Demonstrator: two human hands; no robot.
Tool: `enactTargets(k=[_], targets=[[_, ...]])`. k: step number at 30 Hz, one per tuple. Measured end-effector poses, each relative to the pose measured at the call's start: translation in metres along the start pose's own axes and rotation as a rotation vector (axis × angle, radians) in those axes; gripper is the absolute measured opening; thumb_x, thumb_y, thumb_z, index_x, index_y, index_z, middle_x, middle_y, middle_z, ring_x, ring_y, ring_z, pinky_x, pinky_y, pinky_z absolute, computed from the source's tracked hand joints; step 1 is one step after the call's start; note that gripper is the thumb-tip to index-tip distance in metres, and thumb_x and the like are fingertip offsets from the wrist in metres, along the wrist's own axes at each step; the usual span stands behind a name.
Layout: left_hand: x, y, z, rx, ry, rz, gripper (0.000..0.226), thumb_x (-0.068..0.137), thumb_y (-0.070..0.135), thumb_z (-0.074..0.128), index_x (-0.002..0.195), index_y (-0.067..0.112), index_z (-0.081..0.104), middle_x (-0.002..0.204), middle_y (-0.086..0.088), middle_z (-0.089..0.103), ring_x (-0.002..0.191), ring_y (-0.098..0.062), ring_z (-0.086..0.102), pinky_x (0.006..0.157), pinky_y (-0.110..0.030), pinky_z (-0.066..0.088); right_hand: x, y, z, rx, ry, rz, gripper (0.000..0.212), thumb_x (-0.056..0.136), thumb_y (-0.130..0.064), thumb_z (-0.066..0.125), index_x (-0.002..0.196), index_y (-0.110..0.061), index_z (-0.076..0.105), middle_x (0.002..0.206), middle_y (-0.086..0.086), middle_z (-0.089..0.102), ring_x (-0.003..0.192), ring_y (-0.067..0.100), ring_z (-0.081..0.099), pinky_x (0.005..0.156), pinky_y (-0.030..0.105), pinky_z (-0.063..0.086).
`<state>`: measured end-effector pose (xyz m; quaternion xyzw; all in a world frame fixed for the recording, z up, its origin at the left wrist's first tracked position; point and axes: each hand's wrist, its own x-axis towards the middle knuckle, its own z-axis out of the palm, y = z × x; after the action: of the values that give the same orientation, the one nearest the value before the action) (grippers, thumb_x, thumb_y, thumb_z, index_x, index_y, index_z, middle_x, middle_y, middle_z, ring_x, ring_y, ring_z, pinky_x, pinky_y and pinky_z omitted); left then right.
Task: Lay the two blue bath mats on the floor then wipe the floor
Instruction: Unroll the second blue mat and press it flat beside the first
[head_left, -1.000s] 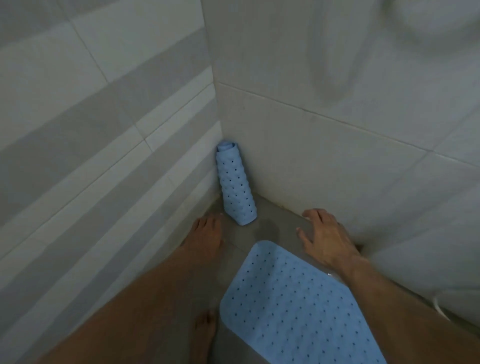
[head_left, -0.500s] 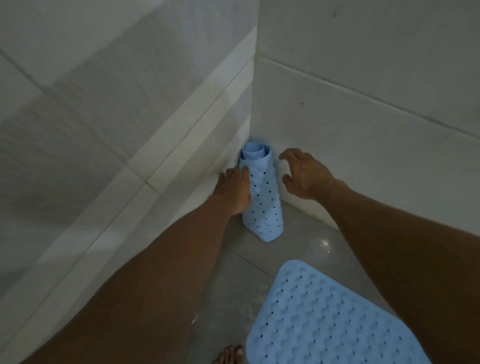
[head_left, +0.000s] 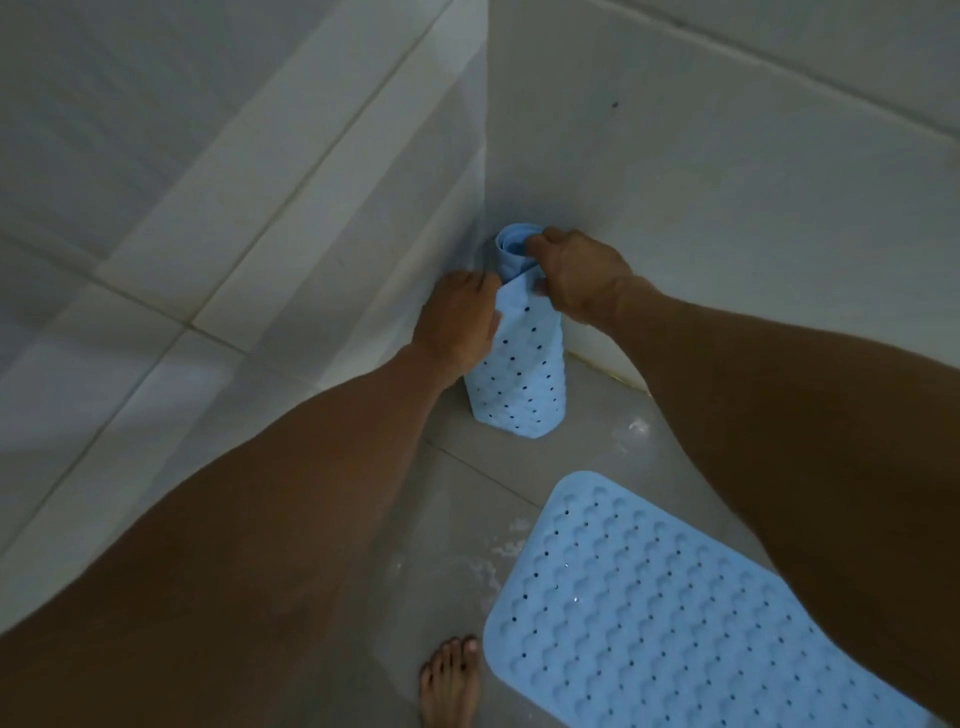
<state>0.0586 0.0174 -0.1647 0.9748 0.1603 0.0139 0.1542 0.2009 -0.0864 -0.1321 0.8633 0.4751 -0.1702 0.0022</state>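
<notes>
A rolled blue bath mat (head_left: 519, 384) with small dark holes stands upright in the corner where the two tiled walls meet. My left hand (head_left: 457, 325) grips its left side near the top. My right hand (head_left: 576, 278) pinches the loose upper edge of the roll, fingers curled over the rim. A second blue bath mat (head_left: 675, 613) lies flat on the grey floor at the lower right, partly covered by my right forearm.
Pale tiled walls (head_left: 260, 208) close in on the left and back. The grey floor (head_left: 457, 519) shows wet, shiny patches between the two mats. My bare foot (head_left: 449, 680) stands just left of the flat mat.
Both hands reached from beside the flat mat to the rolled mat in the corner. My left hand now grips its side and my right hand has closed on its top edge.
</notes>
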Motion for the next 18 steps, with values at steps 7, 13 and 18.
enactTargets(k=[7,13,18], targets=[[-0.042,0.056,-0.013,-0.034,-0.223,0.080,0.028,0.098,0.027,0.048,0.118,0.007,0.052,0.114,-0.014,0.059,0.098,-0.035,0.060,0.076,-0.039,0.042,-0.104,0.022,-0.002,0.085,0.037,0.001,0.041,0.091,-0.018,0.063,0.128,-0.012,0.045,0.115,0.019,0.065,0.097,0.039,0.062,0.075,0.042,0.047],[-0.086,0.140,-0.027,0.008,-0.159,0.104,0.017,0.092,0.021,0.055,0.103,0.013,0.065,0.105,-0.008,0.065,0.095,-0.031,0.062,0.072,-0.035,0.040,-0.216,0.050,-0.006,0.089,0.005,0.086,0.024,0.092,-0.029,0.061,0.107,-0.016,0.049,0.100,0.017,0.065,0.086,0.039,0.063,0.072,0.039,0.044],[-0.131,0.224,-0.040,0.013,-0.106,0.142,0.013,0.086,0.020,0.054,0.092,0.013,0.063,0.091,-0.010,0.063,0.082,-0.036,0.063,0.070,-0.041,0.049,-0.316,0.075,-0.018,0.058,0.020,0.092,0.023,0.092,-0.028,0.060,0.114,-0.024,0.058,0.108,0.007,0.063,0.096,0.034,0.063,0.071,0.034,0.040]])
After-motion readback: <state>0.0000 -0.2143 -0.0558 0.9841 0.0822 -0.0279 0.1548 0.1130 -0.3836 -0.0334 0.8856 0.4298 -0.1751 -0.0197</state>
